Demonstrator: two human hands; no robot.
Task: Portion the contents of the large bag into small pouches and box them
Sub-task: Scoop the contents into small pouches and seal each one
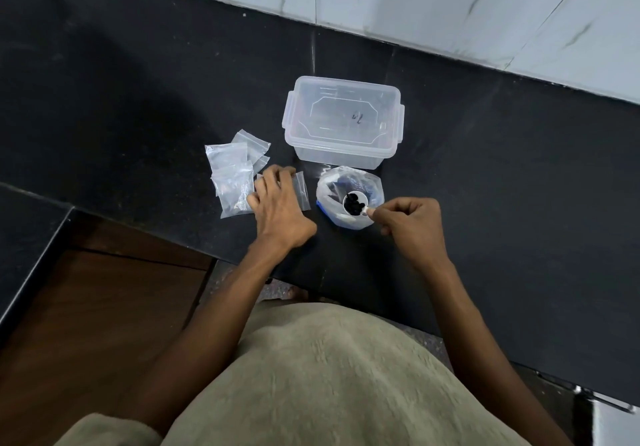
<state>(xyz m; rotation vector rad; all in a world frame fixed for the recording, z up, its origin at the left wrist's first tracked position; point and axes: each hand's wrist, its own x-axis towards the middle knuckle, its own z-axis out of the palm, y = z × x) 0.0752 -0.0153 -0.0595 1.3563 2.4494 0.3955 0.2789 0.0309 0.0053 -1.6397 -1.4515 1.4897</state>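
While over crinkly bag (349, 199), round white scoop (355, 203) of dark lumps.

clear plastic box (343, 123), glossy stone counter (485, 168)

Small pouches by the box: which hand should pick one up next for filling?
Left. The left hand already rests on a small pouch beside the pile, while the right hand is busy holding the loaded scoop over the large bag.

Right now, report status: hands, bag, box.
Right hand holds a loaded white scoop over the large bag. Left hand flat on a small pouch. Clear box lidded, looks empty. Nothing in the way.
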